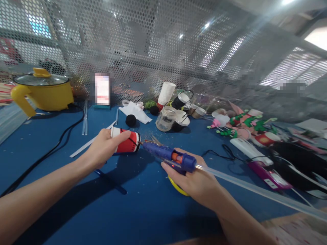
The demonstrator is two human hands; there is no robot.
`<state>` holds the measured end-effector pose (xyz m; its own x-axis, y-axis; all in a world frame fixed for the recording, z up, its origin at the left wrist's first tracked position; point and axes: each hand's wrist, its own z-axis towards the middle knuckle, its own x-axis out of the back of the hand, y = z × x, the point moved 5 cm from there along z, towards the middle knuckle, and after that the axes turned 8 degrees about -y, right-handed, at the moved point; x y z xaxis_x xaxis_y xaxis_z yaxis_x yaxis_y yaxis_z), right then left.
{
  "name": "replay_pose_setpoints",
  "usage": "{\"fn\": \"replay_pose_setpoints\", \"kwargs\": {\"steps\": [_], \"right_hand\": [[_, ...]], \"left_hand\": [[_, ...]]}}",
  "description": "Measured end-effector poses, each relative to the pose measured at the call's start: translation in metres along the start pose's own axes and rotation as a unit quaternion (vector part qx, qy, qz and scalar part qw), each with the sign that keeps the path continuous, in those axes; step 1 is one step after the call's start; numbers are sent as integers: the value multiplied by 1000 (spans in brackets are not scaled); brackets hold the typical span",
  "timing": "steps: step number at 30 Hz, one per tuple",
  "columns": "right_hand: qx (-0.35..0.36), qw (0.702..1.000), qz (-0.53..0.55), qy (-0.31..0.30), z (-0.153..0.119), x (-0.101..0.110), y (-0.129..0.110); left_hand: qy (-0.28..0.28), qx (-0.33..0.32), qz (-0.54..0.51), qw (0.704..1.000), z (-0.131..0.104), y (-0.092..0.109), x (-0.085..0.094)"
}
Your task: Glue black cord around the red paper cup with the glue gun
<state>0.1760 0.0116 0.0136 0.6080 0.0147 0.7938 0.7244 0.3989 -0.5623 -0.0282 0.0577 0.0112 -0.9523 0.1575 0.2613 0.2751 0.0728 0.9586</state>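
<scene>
My left hand (106, 144) is closed around a red and white paper cup (125, 141), which lies on its side with a black band at its right end. A dark cord crosses the cup under my thumb. In my right hand (190, 175) is a blue glue gun (166, 153) with an orange part and a long clear glue stick out of its back. The gun's nozzle points left and is at the cup's black-banded end; whether it touches cannot be made out. Below my right hand shows part of a yellow ring (177, 186).
A yellow pot (47, 92) stands back left, its black cable running forward. Behind the cup are black yarn (130, 120), a clear jar (165, 119) and stacked white cups (166, 93). At right are paper flowers (242, 124) and a purple power strip (269, 177).
</scene>
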Motion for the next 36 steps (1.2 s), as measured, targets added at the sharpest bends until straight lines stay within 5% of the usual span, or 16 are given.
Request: {"fn": "replay_pose_setpoints", "kwargs": {"steps": [36], "right_hand": [[-19,999,29,-1,-4,-1,7]], "left_hand": [[-1,-15,20,1000,-6,14,-7]]}}
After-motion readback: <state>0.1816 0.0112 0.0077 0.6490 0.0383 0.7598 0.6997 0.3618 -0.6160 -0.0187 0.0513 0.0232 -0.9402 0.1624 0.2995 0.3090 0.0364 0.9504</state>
